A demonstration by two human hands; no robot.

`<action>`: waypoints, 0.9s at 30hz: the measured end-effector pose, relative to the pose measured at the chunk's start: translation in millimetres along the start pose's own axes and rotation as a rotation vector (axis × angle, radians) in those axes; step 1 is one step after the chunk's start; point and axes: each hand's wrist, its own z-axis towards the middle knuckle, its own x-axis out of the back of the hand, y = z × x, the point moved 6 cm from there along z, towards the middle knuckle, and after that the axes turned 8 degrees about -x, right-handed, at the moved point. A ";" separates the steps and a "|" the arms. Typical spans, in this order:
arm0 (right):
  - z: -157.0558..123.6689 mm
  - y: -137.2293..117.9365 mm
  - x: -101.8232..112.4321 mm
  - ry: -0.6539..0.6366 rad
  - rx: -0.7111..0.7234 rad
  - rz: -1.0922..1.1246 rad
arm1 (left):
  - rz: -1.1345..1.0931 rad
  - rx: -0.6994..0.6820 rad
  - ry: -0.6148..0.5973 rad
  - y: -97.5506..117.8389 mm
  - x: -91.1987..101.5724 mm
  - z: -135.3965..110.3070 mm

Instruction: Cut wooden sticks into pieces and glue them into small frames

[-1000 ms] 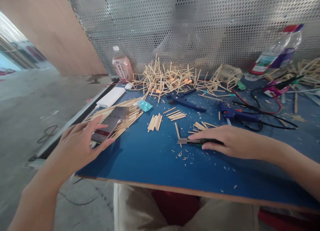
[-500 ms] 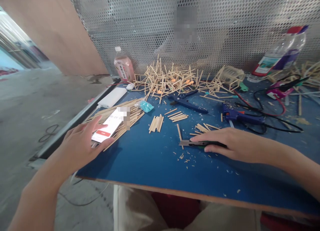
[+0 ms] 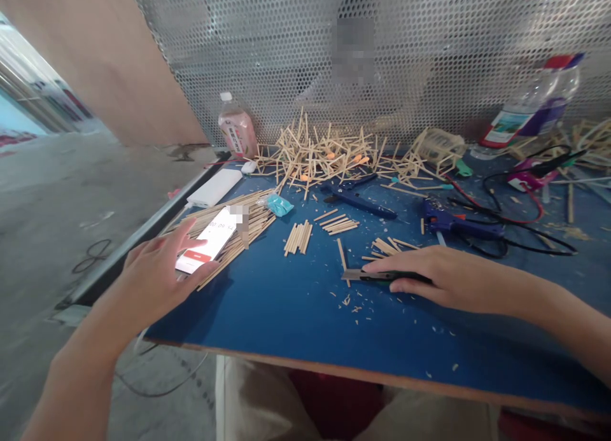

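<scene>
My left hand (image 3: 157,272) is spread over the lower end of a phone (image 3: 212,237), which rests on a bundle of long wooden sticks (image 3: 260,221). One finger reaches across its lit screen, and the thumb is by the lower edge. In my right hand (image 3: 429,275) is a utility knife (image 3: 382,275), held low with its blade pointing left. The blade lies across a single wooden stick (image 3: 342,256) on the blue table (image 3: 267,314). Short cut sticks (image 3: 298,237) lie in a row to the left of that stick, with another small group (image 3: 340,223) behind it.
Blue pliers (image 3: 363,202) and a blue glue gun (image 3: 458,224) with cables lie farther back. A heap of joined sticks (image 3: 315,151) stands against the perforated metal panel (image 3: 277,53). Bottles (image 3: 508,126) stand at right, a pink bottle (image 3: 237,132) at left. A white box (image 3: 214,188) sits by the left edge.
The view has shifted very slightly. Both hands, the knife and the phone keep practically the same places.
</scene>
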 end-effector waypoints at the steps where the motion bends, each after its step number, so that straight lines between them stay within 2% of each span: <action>1: -0.1 0.0 -0.1 -0.004 -0.003 -0.003 | 0.000 0.005 -0.004 0.3 -0.1 -0.4; 7: -0.3 -1.2 0.9 0.002 0.001 -0.003 | 0.012 0.036 -0.016 1.6 -0.9 -2.0; 18: -0.4 -1.2 1.1 0.007 -0.003 0.004 | 0.024 0.009 0.031 2.8 -3.2 -2.5; 23: -0.8 -2.4 1.9 0.015 0.001 0.023 | 0.035 0.128 0.137 -0.7 -4.5 -8.9; 27: -0.7 -1.5 1.5 0.020 0.004 0.018 | 0.048 0.195 0.077 -3.2 -7.4 -13.2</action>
